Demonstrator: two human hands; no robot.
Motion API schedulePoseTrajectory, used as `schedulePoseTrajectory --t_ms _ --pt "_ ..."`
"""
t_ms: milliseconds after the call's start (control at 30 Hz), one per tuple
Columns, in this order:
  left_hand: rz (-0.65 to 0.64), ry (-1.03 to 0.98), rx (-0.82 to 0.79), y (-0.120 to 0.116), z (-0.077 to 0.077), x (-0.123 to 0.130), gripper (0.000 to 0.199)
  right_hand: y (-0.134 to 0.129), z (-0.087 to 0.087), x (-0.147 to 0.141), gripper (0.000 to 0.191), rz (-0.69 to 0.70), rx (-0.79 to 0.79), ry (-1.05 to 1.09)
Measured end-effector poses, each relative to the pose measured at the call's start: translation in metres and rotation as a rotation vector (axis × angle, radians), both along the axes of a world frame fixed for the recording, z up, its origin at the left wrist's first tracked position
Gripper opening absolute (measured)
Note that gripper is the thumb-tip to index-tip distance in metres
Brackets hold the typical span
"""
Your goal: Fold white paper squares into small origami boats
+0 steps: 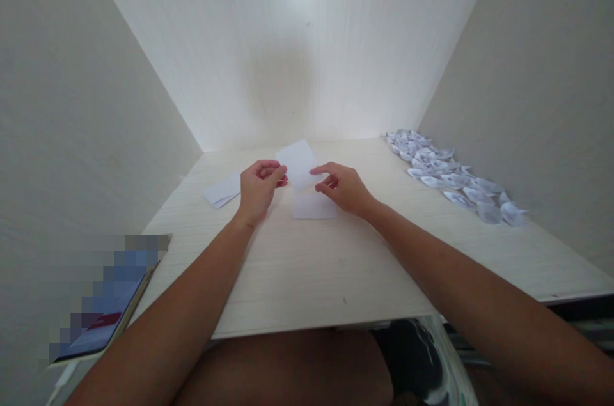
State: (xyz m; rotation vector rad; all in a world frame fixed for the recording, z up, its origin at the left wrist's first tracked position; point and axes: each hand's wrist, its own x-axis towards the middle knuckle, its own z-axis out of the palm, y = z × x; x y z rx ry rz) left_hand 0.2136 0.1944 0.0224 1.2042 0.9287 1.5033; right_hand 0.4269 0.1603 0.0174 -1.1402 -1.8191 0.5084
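A white sheet of paper [298, 160] is held up by its left edge between the thumb and fingers of my left hand [261, 185]. My right hand [348, 188] is at the sheet's right side, thumb and index finger apart, the index fingertip at the paper's edge. Below the raised sheet another piece of white paper [314, 206] lies on the table; whether the two are joined I cannot tell. More white paper [223, 191] lies just left of my left hand, partly hidden by it.
Many folded white paper pieces [441, 169] run in a heap along the right wall of the white table [307, 278]. A device with a partly blurred screen [115, 304] sits at the left edge. Walls enclose the table at the back and both sides.
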Motion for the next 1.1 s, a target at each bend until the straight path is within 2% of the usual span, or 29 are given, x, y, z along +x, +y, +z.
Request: schedulePoseTrajectory --t_ms 300,433,567,633,833,967,1100 --pt "-0.046 0.013 -0.003 0.0008 -0.0028 -0.0009 0.039 -0.0001 0.0065 0.0033 0.045 -0.028 0.031 -0.02" --pt "-0.066 0.029 0.031 0.0009 -0.0039 -0.002 0.04 0.0019 0.0061 0.0058 0.03 -0.024 0.035 0.003" --pt "-0.112 0.075 0.073 -0.0001 -0.0023 -0.0035 0.028 0.0038 0.0045 0.0056 0.017 -0.019 0.053 0.05" --pt "-0.138 0.108 0.095 -0.0011 -0.0014 -0.0041 0.025 0.0048 0.0036 0.0055 0.014 -0.023 0.055 0.083" --pt "-0.146 0.243 0.183 -0.0054 -0.0023 -0.0036 0.033 0.0057 0.0044 0.0048 0.011 -0.01 0.035 0.176" --pt "-0.137 0.296 0.213 -0.007 -0.0053 -0.0012 0.02 0.004 0.0065 0.0009 0.027 0.014 -0.015 0.271" --pt "-0.18 0.271 0.194 -0.0069 -0.0077 0.0005 0.034 0.0027 0.0091 -0.0017 0.048 0.054 -0.118 0.404"
